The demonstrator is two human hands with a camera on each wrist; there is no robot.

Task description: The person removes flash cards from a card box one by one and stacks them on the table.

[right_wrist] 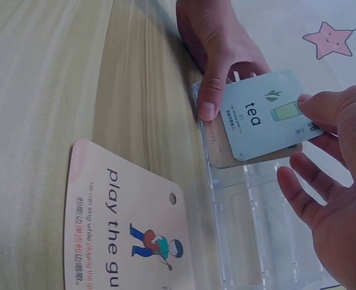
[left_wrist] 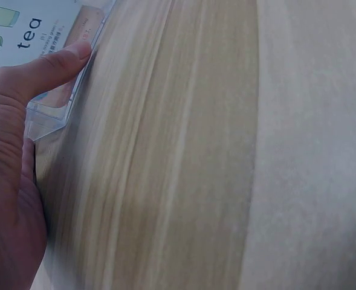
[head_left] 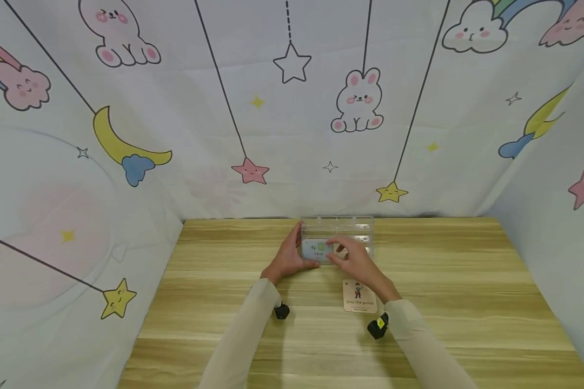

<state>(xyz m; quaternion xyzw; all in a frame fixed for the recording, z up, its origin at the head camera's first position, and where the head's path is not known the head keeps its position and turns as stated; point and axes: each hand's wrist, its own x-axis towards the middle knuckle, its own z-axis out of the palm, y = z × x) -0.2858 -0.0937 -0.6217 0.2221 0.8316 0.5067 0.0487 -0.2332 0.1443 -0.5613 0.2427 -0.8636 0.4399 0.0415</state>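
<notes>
Tea card [right_wrist: 256,128] pinched at edge w/ R hand [head_left: 356,260].

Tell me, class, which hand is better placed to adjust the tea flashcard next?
Most likely the right hand: it already pinches the tea flashcard, while the left hand grips the left end of the clear plastic case.
</notes>
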